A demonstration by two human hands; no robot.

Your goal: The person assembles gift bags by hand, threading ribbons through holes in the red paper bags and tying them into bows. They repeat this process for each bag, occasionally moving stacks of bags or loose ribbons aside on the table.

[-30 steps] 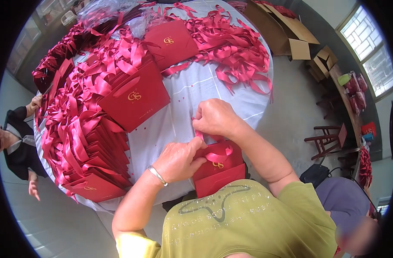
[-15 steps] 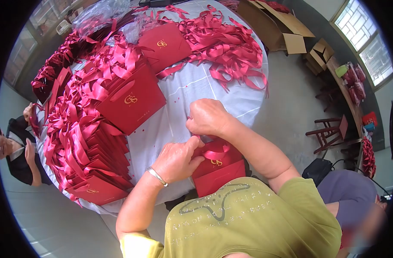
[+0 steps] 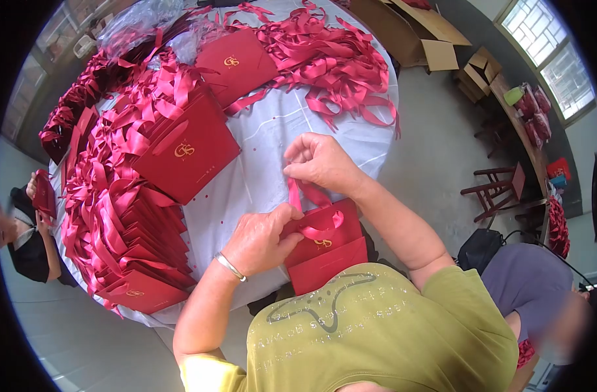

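Observation:
A red paper gift bag (image 3: 328, 264) with gold lettering lies at the table's near edge, against the green shirt. My left hand (image 3: 262, 238) is closed at the bag's top left, thumb and fingers pinching the red ribbon (image 3: 294, 194) near its lower end. Above the bag, my right hand (image 3: 321, 164) holds the upper part of that ribbon between thumb and fingers, and the ribbon runs down toward the left hand. A looped ribbon handle (image 3: 324, 228) droops over the bag's front. The exact grip of the left fingertips is partly hidden.
Finished-looking red bags with ribbons (image 3: 187, 150) crowd the left of the white-covered table (image 3: 246, 170). Loose red ribbons (image 3: 331, 59) lie heaped at the back. One person (image 3: 31, 228) at left holds something red; another (image 3: 527, 287) sits at right. Cardboard boxes (image 3: 403, 32) and a stool (image 3: 494, 189) stand beyond.
My right hand has turned and its fingers have loosened from a fist into a pinch, showing ribbon below it. The view has shifted slightly. The person at left now has a red item in hand.

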